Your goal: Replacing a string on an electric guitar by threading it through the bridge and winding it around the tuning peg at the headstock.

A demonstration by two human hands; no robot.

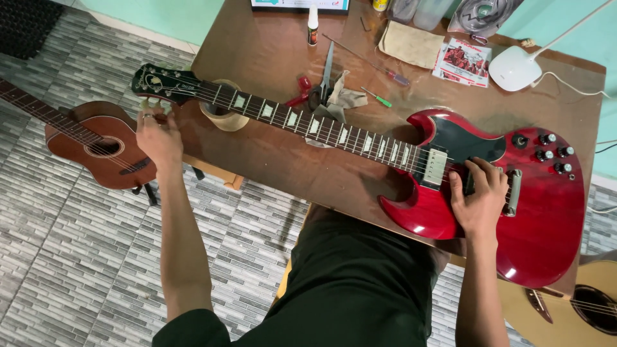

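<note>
Red electric guitar (540, 212) lies flat across the brown table (270, 38), its body at the near right corner and its neck running left to the black headstock (164, 83), which juts past the table edge over the tiled floor (77, 257).

The right hand (481, 196) rests on the strings near the bridge pickup, fingers curled down together on them. The left hand (157, 136) is at the headstock's near edge, fingers (149, 115) bunched at the tuning pegs; whether they pinch a peg I cannot tell.

Risks, as I judge them: part of the guitar's body hangs over the near table edge, so a hard press or pull could tip or slide it off. An over-tightened peg could snap a string under the right hand. A brown acoustic guitar (96, 138) stands just below the left hand and could be knocked.

A roll of tape (225, 115) props the neck. Past it lie scissors (326, 74), a crumpled cloth (344, 99), and two screwdrivers (385, 71). Farther back, a small dropper bottle (313, 26) stands upright and capped, contents unseen; clear containers (418, 11) at the far edge are cut off, so their contents cannot be told. A white lamp base (517, 67) sits far right.
</note>
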